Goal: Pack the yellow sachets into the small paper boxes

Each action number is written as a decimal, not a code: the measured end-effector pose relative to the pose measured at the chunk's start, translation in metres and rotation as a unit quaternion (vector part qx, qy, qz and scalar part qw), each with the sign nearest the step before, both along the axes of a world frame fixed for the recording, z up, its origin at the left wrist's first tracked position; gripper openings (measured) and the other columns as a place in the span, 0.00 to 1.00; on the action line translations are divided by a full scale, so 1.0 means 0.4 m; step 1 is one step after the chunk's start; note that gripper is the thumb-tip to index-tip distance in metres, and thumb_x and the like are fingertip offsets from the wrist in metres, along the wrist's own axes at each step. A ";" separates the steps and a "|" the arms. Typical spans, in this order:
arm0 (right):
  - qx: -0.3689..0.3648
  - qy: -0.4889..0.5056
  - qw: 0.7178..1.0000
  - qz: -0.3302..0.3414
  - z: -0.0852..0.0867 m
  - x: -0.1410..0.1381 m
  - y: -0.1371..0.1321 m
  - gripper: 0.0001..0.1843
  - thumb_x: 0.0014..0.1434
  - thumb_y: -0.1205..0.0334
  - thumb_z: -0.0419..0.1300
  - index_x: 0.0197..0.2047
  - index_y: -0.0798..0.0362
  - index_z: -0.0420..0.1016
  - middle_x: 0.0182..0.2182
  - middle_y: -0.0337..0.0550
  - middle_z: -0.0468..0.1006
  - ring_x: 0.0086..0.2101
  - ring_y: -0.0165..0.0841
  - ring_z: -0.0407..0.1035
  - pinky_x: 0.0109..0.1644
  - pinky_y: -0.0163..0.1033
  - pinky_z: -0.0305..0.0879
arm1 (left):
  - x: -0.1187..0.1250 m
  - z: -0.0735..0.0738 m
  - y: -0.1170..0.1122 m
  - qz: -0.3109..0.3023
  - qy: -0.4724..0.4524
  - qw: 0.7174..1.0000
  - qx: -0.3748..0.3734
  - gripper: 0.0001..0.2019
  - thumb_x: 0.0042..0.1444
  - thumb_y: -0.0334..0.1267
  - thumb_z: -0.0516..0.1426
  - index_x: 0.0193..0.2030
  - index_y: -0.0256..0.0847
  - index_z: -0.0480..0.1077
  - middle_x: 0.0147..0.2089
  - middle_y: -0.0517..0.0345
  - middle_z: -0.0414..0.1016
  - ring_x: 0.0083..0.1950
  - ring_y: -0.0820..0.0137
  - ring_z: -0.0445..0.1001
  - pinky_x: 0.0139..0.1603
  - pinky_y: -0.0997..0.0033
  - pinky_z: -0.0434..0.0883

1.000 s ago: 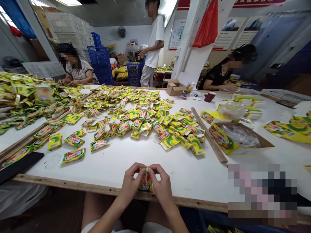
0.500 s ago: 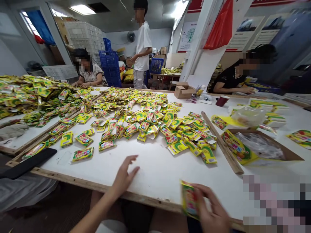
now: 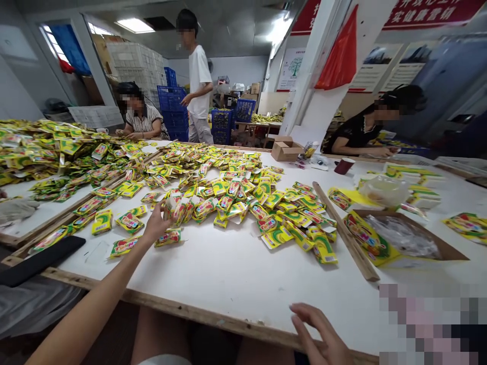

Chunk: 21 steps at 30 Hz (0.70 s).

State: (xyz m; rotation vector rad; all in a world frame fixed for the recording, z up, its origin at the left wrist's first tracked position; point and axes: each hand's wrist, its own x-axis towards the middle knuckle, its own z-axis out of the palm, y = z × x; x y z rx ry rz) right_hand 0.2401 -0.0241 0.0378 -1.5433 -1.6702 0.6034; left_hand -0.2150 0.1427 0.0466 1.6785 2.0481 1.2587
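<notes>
My left hand (image 3: 158,223) reaches to the near left end of a heap of small yellow and green printed packets (image 3: 232,187). Its thumb and forefinger are apart at the packets' edge; whether they touch one is hard to make out. Beneath and beside that wrist lie single packets (image 3: 129,221). Close to the table's front edge is my right hand (image 3: 317,329), fingers parted and nothing in them.
A wooden strip (image 3: 344,230) divides the table; right of it sits an open printed carton (image 3: 365,241) holding clear plastic. A black phone-like slab (image 3: 43,259) lies at left. Beyond are a small cardboard box (image 3: 286,149), a dark red mug (image 3: 343,166) and people.
My left hand has moved forward and left to the heap. The packet that was in my right hand is gone from it, and those fingers are now parted. The standing person has shifted left.
</notes>
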 end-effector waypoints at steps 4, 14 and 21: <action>0.022 0.079 0.996 0.032 0.008 -0.156 0.041 0.13 0.59 0.54 0.57 0.44 0.51 0.72 0.40 0.45 0.76 0.40 0.35 0.73 0.42 0.34 0.70 | 0.199 0.004 -0.122 -0.092 -0.081 0.992 0.001 0.36 0.47 0.48 0.62 0.59 0.43 0.51 0.44 0.55 0.68 0.41 0.66 0.73 0.44 0.64 0.72; -0.029 0.246 0.968 0.044 -0.071 -0.269 0.073 0.09 0.61 0.62 0.54 0.44 0.52 0.60 0.38 0.42 0.73 0.37 0.31 0.71 0.42 0.35 0.69 | 0.565 -0.127 -0.326 -0.239 -0.272 0.924 -0.126 0.30 0.52 0.39 0.57 0.58 0.44 0.46 0.50 0.52 0.66 0.46 0.66 0.73 0.48 0.63 0.70; -0.028 0.239 0.968 0.077 -0.073 -0.207 0.084 0.13 0.62 0.62 0.52 0.50 0.53 0.65 0.43 0.47 0.75 0.41 0.34 0.72 0.46 0.38 0.68 | 0.535 -0.120 -0.326 -0.305 -0.309 0.893 -0.117 0.20 0.61 0.42 0.50 0.58 0.47 0.51 0.47 0.53 0.69 0.41 0.69 0.73 0.43 0.67 0.72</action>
